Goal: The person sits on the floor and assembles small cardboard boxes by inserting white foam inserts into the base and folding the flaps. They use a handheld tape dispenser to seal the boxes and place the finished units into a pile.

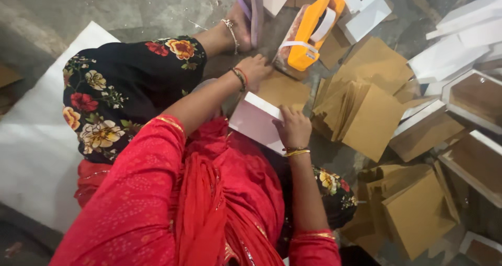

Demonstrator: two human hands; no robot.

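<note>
Presently | white box (256,120) is gripped by right hand (294,127) | left hand (254,67) is laid flat on brown card (285,91) | orange tape dispenser (309,30) just beyond | card stacks (366,114) crowded alongside

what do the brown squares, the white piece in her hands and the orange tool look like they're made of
Brown squares: matte cardboard or paperboard, flat, stiff, fanned in a stack. White piece, under the left hand and right hand: smooth paper-faced board, probably. Orange tool: glossy moulded plastic.
</note>
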